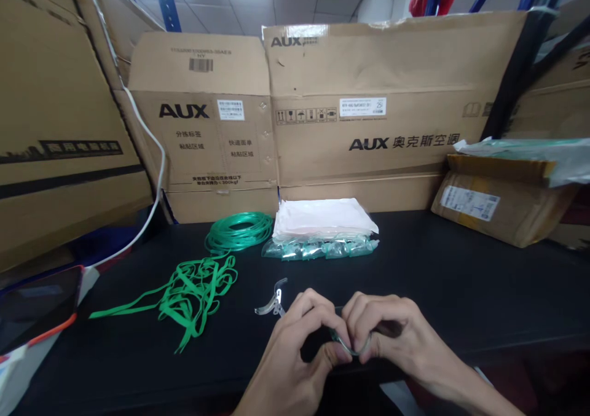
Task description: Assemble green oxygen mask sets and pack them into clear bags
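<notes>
Head view: two bare hands pinch a thin, glossy curved piece (343, 345) above the near part of a smooth black table (424, 274).
The slim piece bows downward between the fingertips, the left hand (304, 339) and right hand (412, 333) each pressing thumb against fingers on it, the hands nearly meeting; its ends are mostly hidden by the fingers. Just beyond the left hand lies a clear plastic clip (266, 309) with curved arms; farther left, a flat green strap (196, 290) sprawls in loose loops below a round coil of shiny green tubing (239, 238).
</notes>
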The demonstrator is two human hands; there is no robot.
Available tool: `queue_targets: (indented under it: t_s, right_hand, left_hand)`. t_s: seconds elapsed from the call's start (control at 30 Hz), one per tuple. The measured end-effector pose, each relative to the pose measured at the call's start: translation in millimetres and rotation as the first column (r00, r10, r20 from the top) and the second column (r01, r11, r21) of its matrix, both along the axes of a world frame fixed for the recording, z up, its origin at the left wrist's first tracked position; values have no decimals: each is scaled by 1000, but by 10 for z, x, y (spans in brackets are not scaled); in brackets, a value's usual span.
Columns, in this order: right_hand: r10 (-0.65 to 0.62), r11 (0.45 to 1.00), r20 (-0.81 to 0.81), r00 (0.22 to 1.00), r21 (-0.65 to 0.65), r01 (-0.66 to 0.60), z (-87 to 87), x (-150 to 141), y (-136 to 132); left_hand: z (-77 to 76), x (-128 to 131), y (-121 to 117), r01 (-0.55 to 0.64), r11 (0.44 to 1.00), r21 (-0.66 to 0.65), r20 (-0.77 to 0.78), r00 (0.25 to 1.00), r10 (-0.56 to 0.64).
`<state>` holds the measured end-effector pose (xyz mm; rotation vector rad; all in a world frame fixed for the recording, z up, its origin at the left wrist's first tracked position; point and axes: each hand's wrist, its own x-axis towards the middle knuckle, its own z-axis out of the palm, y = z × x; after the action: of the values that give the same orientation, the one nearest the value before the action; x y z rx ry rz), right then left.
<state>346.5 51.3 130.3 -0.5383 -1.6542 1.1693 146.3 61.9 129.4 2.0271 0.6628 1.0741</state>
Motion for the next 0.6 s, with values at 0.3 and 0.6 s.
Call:
queue_targets:
  t_s: [0.3,0.6]
  right_hand:
    - [-21,999,34,999,45,20,-17,11,-2]
    - [-21,997,78,997,-71,26,25,-15,-6]
  left_hand:
    - [23,-12,-42,12,998,-60,-3,1000,-12]
    - [-82,-7,40,-24,988,154,9,1000,23]
